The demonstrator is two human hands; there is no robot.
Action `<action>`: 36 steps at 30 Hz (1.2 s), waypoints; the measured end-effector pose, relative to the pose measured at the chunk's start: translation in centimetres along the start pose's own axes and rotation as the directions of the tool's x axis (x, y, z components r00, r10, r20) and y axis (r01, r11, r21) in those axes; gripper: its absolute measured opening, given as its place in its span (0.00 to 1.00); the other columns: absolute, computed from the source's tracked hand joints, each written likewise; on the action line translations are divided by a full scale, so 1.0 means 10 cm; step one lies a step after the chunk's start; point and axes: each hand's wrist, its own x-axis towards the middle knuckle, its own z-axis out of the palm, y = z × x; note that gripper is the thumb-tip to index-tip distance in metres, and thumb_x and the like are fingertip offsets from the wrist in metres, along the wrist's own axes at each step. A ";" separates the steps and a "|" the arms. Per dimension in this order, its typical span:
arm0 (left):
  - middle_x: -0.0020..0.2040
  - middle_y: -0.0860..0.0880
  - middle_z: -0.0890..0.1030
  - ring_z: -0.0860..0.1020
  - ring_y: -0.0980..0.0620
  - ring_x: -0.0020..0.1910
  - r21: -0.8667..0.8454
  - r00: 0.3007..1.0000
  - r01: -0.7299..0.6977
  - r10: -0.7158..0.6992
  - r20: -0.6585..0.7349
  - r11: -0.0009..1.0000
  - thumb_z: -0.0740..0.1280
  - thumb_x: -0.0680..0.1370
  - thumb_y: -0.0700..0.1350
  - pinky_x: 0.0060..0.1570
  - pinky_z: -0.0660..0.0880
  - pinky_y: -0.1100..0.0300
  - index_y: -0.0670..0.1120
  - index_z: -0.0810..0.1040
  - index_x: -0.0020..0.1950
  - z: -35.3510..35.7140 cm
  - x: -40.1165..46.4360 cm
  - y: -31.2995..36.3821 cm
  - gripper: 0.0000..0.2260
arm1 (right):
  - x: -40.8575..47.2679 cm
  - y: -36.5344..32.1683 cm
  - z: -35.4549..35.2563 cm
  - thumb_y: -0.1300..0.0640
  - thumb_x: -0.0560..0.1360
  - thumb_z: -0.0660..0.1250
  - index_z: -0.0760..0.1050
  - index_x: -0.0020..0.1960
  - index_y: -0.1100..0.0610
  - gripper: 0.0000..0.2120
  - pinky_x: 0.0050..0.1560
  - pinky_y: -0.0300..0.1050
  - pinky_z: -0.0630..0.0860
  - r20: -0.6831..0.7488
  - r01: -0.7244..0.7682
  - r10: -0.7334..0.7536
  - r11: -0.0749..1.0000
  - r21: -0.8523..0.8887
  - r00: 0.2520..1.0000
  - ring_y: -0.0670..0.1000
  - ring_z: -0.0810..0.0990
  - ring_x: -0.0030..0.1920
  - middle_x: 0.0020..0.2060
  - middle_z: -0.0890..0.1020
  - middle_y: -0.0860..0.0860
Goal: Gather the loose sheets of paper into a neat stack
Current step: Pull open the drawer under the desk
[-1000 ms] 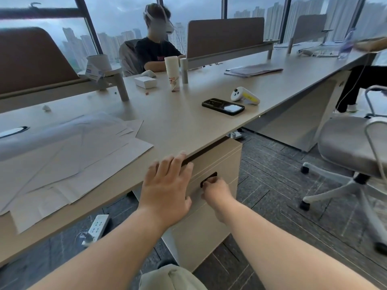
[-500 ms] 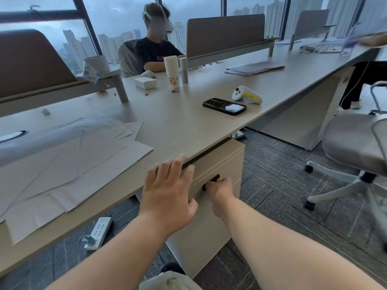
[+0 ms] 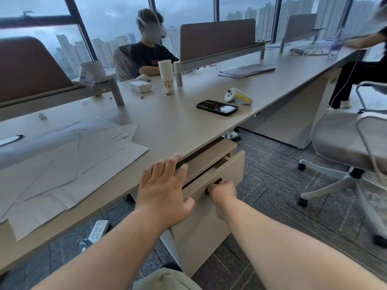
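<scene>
Both hands are off the sheets [image 3: 62,162]: my right hand [image 3: 223,190] grips the drawer handle [image 3: 213,183], my left hand [image 3: 165,189] rests flat at the table [image 3: 178,122] edge; gathering comes next, to their left.

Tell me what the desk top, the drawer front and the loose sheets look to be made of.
The long beige desk top looks like matt laminate board: even colour, thin square edge, faint sheen. The beige drawer front seems to be the same board, with a dark cut-out handle that the right hand grips. The scattered pale sheets look like thin matt paper, lying flat with crisp overlapping corners.
</scene>
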 end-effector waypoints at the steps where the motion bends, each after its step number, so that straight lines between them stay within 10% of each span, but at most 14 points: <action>1: 0.78 0.50 0.62 0.60 0.46 0.77 -0.002 1.000 -0.004 0.004 0.015 1.000 0.64 0.69 0.64 0.76 0.56 0.46 0.53 0.68 0.77 -0.02 0.00 0.01 0.37 | 0.00 0.04 -0.06 0.59 0.74 0.67 0.68 0.57 0.55 0.13 0.42 0.45 0.70 -0.026 0.038 -0.039 0.999 -0.008 0.999 0.53 0.73 0.41 0.50 0.77 0.55; 4: 0.80 0.50 0.56 0.55 0.46 0.78 -0.002 0.998 0.002 -0.002 0.064 1.000 0.62 0.72 0.66 0.78 0.53 0.46 0.55 0.61 0.80 -0.06 0.00 0.06 0.38 | -0.17 0.07 -0.28 0.54 0.76 0.66 0.66 0.62 0.56 0.17 0.58 0.55 0.75 -0.042 0.177 -0.200 0.932 -0.317 0.979 0.58 0.77 0.54 0.58 0.76 0.55; 9: 0.81 0.48 0.55 0.54 0.43 0.80 0.000 0.993 0.037 -0.036 0.115 0.999 0.61 0.74 0.65 0.79 0.55 0.44 0.54 0.61 0.79 -0.18 -0.03 0.19 0.36 | -0.45 0.04 -0.41 0.48 0.79 0.58 0.63 0.77 0.46 0.27 0.78 0.66 0.47 0.443 0.582 -0.551 0.099 -0.807 0.708 0.60 0.53 0.81 0.77 0.64 0.50; 12: 0.83 0.47 0.57 0.56 0.44 0.81 -0.012 0.991 0.040 -0.038 0.127 0.999 0.63 0.74 0.64 0.79 0.56 0.46 0.53 0.64 0.78 -0.29 -0.05 0.21 0.34 | -0.49 0.00 -0.41 0.49 0.78 0.56 0.70 0.73 0.45 0.23 0.76 0.66 0.47 0.570 0.586 -0.462 -0.127 -0.801 0.679 0.58 0.58 0.79 0.72 0.72 0.49; 16: 0.84 0.51 0.59 0.58 0.48 0.82 -0.098 0.986 0.074 -0.058 0.157 0.992 0.65 0.74 0.61 0.79 0.60 0.48 0.52 0.64 0.81 -0.42 -0.06 0.13 0.36 | -0.61 0.02 -0.61 0.49 0.79 0.51 0.76 0.63 0.47 0.19 0.72 0.67 0.53 0.596 0.574 -0.460 -0.205 -0.793 0.659 0.57 0.70 0.67 0.59 0.77 0.49; 36: 0.83 0.53 0.60 0.65 0.44 0.79 -0.083 0.950 0.198 -0.170 0.261 0.977 0.64 0.77 0.62 0.72 0.68 0.43 0.52 0.64 0.81 -0.69 -0.16 0.48 0.34 | -1.52 0.82 -2.52 0.49 0.78 0.50 0.76 0.65 0.45 0.22 0.77 0.65 0.51 0.585 0.585 -0.420 -0.144 -0.798 0.694 0.54 0.65 0.72 0.65 0.76 0.46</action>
